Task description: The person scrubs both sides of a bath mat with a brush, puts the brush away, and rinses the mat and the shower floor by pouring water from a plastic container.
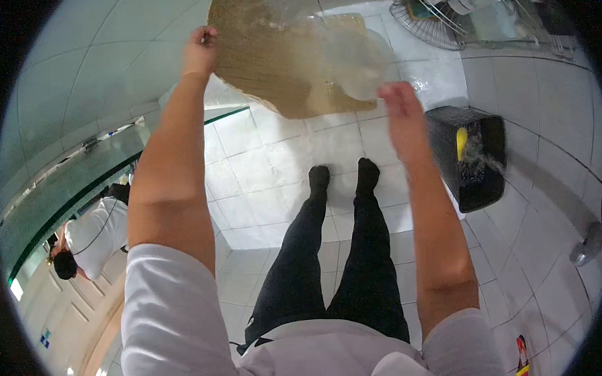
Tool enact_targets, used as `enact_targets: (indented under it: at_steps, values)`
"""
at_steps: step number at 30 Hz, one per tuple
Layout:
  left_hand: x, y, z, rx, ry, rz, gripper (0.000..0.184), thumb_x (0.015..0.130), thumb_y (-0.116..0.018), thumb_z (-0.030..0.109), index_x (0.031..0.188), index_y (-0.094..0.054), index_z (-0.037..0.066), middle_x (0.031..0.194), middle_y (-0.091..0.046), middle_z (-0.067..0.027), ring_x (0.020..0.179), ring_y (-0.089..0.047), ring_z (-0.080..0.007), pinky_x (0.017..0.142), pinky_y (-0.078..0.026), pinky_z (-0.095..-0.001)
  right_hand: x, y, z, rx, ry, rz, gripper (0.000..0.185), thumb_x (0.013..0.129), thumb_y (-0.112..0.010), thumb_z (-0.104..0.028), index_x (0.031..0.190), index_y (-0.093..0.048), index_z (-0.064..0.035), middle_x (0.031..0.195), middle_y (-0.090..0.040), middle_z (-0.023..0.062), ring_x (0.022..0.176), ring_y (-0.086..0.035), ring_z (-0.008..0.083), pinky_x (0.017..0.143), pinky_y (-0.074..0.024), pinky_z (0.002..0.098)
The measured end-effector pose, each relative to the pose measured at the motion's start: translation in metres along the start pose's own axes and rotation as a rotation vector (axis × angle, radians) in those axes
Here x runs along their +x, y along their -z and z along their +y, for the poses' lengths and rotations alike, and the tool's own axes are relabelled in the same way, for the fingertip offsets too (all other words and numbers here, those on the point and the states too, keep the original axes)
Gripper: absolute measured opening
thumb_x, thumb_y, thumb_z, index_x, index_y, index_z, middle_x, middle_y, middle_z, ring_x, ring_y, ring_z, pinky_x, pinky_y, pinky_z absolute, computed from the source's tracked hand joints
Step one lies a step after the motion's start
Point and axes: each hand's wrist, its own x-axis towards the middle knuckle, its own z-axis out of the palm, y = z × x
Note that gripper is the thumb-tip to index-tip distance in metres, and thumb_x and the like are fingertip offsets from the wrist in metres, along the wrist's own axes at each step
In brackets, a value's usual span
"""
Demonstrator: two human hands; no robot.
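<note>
A large brown mat (265, 61) with a ragged edge hangs in front of me at the top of the view. My left hand (203, 44) is closed on its left edge. Over the mat's right part lies a whitish see-through sheet (360, 61), blurred and plastic-looking. My right hand (402, 108), slightly smeared, has its fingers curled together at the sheet's lower right edge, near the mat's right corner. Whether the right fingers also touch the mat is hidden.
A black basket (470, 184) with a yellow item (461, 144) stands at my right. A wire rack (429, 23) is at the upper right. A glass panel edge (227, 115) lies left of the white tiled floor (276, 147). A mirror (93, 240) shows a person.
</note>
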Motion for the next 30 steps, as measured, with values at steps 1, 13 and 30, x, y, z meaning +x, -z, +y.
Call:
enact_targets:
  at_steps: [1,13,30]
  values:
    - [0.001,0.005,-0.007,-0.037,0.018,0.012,0.009,0.076,-0.051,0.004,0.083,-0.056,0.007,0.074,-0.059,-0.0066,0.070,-0.055,-0.0156,0.067,-0.042,-0.0261,-0.003,0.012,0.006,0.019,-0.037,0.056,0.022,0.084,-0.049,-0.026,0.085,-0.050,-0.0036,0.080,-0.053,0.0021,0.076,-0.047,0.0102,0.071,-0.0378,0.0245]
    - [-0.017,0.006,-0.015,0.011,0.055,-0.041,0.009,0.075,-0.050,0.003,0.082,-0.056,0.005,0.077,-0.059,-0.0065,0.073,-0.055,-0.0146,0.067,-0.042,-0.0253,-0.004,-0.040,-0.015,-0.529,0.177,0.051,0.016,0.078,-0.050,-0.019,0.074,-0.050,-0.0036,0.073,-0.054,0.0159,0.072,-0.053,0.0343,0.065,-0.0393,0.0448]
    - [-0.018,0.029,0.018,0.178,-0.126,0.016,0.012,0.076,-0.050,0.006,0.083,-0.058,0.009,0.081,-0.058,-0.0090,0.073,-0.057,-0.0199,0.066,-0.043,-0.0293,-0.073,0.027,0.099,-0.440,-0.269,-0.111,0.016,0.081,-0.046,-0.016,0.085,-0.049,-0.0012,0.085,-0.055,0.0175,0.081,-0.053,0.0316,0.072,-0.0417,0.0385]
